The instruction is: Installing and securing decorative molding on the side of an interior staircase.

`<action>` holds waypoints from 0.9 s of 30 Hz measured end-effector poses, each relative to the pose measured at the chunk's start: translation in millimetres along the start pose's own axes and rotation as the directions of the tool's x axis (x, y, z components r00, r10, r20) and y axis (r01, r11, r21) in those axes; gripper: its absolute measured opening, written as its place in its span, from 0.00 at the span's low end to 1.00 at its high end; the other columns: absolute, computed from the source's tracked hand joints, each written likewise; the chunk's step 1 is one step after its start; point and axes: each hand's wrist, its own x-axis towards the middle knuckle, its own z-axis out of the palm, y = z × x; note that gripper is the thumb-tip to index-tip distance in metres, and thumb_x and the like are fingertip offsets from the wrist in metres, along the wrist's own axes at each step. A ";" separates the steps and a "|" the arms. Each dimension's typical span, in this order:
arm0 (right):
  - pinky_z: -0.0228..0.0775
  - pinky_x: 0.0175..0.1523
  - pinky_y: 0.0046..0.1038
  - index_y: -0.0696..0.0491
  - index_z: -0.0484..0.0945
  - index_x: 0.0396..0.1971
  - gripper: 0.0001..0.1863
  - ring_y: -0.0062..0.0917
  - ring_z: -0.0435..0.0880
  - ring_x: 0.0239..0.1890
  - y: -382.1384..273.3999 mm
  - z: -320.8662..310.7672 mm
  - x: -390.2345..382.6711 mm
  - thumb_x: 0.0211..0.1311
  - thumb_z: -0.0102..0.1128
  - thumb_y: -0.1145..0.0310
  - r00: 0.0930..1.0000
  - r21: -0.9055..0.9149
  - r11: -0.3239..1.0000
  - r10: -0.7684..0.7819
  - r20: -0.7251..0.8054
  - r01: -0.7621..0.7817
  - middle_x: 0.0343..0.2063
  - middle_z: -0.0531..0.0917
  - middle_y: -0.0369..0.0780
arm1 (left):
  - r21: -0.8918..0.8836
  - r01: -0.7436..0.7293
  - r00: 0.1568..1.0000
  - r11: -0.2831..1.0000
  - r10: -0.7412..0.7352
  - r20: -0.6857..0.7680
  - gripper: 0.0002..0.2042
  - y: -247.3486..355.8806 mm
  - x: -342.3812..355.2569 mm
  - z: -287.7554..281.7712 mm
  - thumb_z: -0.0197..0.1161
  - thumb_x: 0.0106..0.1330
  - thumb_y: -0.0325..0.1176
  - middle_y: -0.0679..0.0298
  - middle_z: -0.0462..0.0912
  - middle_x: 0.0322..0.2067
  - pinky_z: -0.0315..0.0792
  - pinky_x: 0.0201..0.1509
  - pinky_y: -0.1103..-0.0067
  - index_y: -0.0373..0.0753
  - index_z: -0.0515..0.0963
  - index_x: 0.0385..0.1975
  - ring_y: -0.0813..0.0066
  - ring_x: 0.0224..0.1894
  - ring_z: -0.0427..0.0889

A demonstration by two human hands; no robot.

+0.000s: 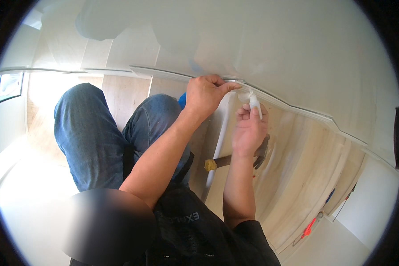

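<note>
My left hand [205,95] is pinched at the white trim [293,107] along the base of the pale wall; what is between its fingertips is unclear. Just right of it, my right hand [249,128] is closed on a white tube [255,104], with a crumpled whitish piece at its upper end by the trim. A hammer [222,161] with a yellow handle end lies under my right forearm, beside a long white strip [211,174]. A blue object [182,101] is partly hidden behind my left hand.
My jeans-clad knees rest on wooden stair boards [125,91] at left. Wooden steps [297,168] extend to the right, where a red-handled tool [309,229] and a blue-handled tool [329,196] lie. The glossy wall [275,44] runs along the top; a small window [9,86] is at far left.
</note>
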 end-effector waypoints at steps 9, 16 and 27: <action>0.78 0.51 0.33 0.56 0.76 0.51 0.12 0.26 0.85 0.40 4.3 4.3 -6.0 0.74 0.64 0.70 0.997 -0.051 0.996 0.078 -0.007 -0.078 0.41 0.87 0.42 | 0.011 0.044 0.999 0.999 -0.044 -0.001 0.21 2.3 -0.1 0.0 0.83 0.55 0.50 0.60 0.81 0.14 0.74 0.26 0.73 0.35 0.88 0.24 0.71 0.16 0.75; 0.80 0.48 0.32 0.58 0.76 0.49 0.12 0.28 0.86 0.36 8.8 7.1 -2.1 0.75 0.64 0.67 0.996 -0.076 0.994 0.081 -0.030 -0.083 0.38 0.88 0.43 | -0.009 0.028 1.000 1.000 -0.028 -0.013 0.22 1.3 -0.1 0.9 0.84 0.54 0.51 0.60 0.81 0.14 0.74 0.26 0.73 0.35 0.88 0.23 0.71 0.16 0.74; 0.80 0.45 0.30 0.57 0.77 0.46 0.12 0.27 0.86 0.33 8.6 12.9 1.8 0.75 0.65 0.64 0.992 -0.112 0.986 0.123 -0.039 -0.126 0.35 0.88 0.43 | -0.014 -0.003 1.000 1.000 0.003 -0.008 0.15 -4.2 0.8 2.1 0.82 0.59 0.41 0.64 0.80 0.13 0.70 0.23 0.78 0.32 0.89 0.26 0.85 0.18 0.71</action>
